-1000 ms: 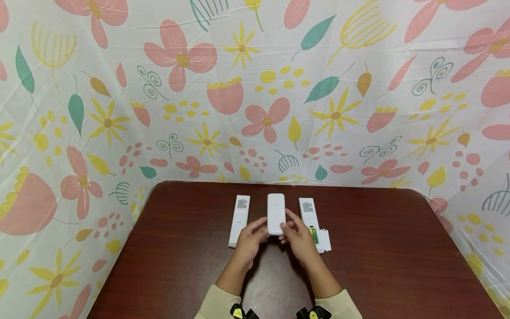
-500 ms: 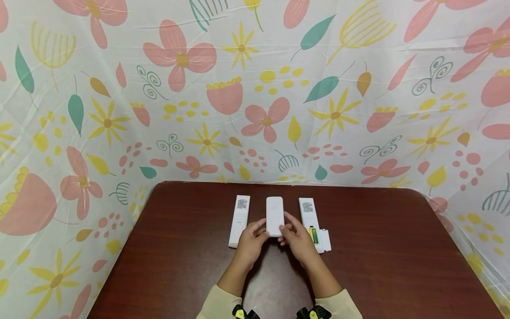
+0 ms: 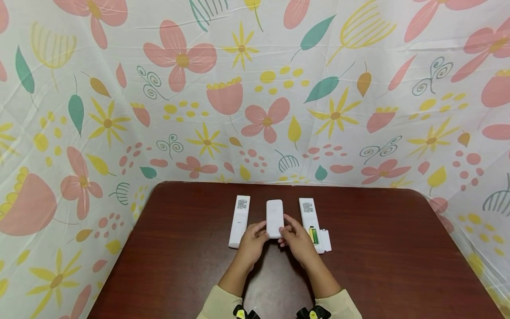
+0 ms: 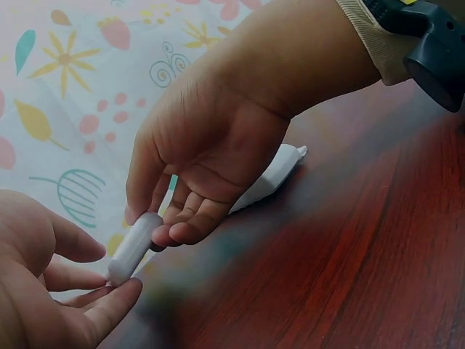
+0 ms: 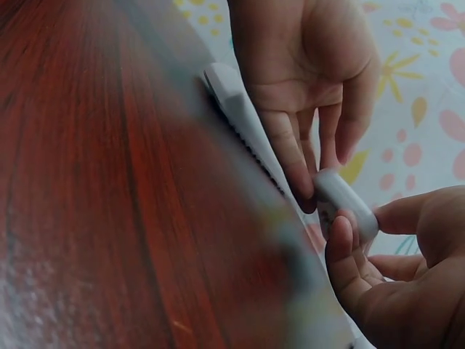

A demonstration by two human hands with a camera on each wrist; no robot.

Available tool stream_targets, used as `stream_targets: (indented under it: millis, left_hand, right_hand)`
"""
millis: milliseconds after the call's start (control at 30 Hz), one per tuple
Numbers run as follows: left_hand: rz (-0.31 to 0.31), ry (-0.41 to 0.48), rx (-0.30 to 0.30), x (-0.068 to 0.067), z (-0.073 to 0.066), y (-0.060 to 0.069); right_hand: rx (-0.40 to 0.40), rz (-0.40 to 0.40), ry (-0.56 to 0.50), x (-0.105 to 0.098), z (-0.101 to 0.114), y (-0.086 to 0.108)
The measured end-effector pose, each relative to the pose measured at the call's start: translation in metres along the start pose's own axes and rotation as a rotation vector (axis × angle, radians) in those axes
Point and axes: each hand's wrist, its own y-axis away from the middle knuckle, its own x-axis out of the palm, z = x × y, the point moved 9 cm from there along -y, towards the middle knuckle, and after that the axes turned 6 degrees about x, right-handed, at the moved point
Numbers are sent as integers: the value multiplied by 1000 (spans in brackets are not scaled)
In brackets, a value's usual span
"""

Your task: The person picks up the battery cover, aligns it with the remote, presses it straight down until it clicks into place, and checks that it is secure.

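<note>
A white, round-cornered remote control [image 3: 275, 218] is held above the table between both hands, its plain face up. My left hand [image 3: 252, 243] pinches its lower left side with thumb and fingertips. At the right edge, my right hand [image 3: 299, 241] has its thumb on top and fingers beneath. Dark marks show on the underside of the remote control [image 5: 341, 203] in the right wrist view. Beside the left hand lies a long white remote [image 3: 239, 221], face down. Near the right hand lies another long remote [image 3: 309, 217], its battery bay exposed with a green battery [image 3: 314, 235] inside.
A white battery cover [image 3: 325, 240] lies against the right-hand remote. All this is on a dark reddish-brown table [image 3: 179, 266]. Behind the table hangs a flower-printed cloth [image 3: 223, 133], which also runs along both sides.
Both hands have brought the held remote control slightly down and toward the body. The grip looks much the same, and the two other remotes have not moved.
</note>
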Motion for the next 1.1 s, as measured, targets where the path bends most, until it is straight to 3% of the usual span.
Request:
stream_targets:
  millis: [333, 633, 767, 867, 1100]
  left_hand:
    - [-2, -31, -15, 0, 5, 2]
    - [5, -115, -11, 0, 3, 2]
    - [6, -157, -3, 0, 4, 2]
    - [6, -173, -4, -1, 5, 2]
    - [3, -207, 3, 0, 6, 2]
  right_hand:
    - [2, -1, 34, 1, -3, 1]
    - [-5, -17, 82, 0, -4, -1]
    - [-19, 3, 99, 4, 16, 12]
    - [-14, 4, 113, 5, 19, 14]
    - [-8, -21, 170, 2, -6, -1]
